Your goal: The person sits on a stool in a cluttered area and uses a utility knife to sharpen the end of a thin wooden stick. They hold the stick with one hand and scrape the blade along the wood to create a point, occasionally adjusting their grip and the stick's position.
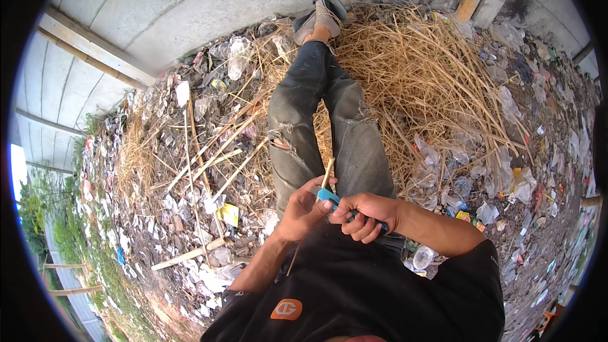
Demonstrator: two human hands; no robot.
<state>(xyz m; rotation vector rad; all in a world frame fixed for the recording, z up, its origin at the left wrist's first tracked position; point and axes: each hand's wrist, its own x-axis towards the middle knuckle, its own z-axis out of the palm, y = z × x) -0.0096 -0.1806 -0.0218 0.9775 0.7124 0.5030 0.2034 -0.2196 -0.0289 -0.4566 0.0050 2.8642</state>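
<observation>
Straw (411,63) lies on littered ground (557,183) beyond the blue tool (327,195); the right hand (365,215) grips that tool, the left hand (300,213) pinches the stick (327,173) against its front; a firm hold and steady pressure should serve best.

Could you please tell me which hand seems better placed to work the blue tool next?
Probably the right hand: its fingers wrap around the blue tool, while the left hand seems occupied with holding the thin stick.
</observation>
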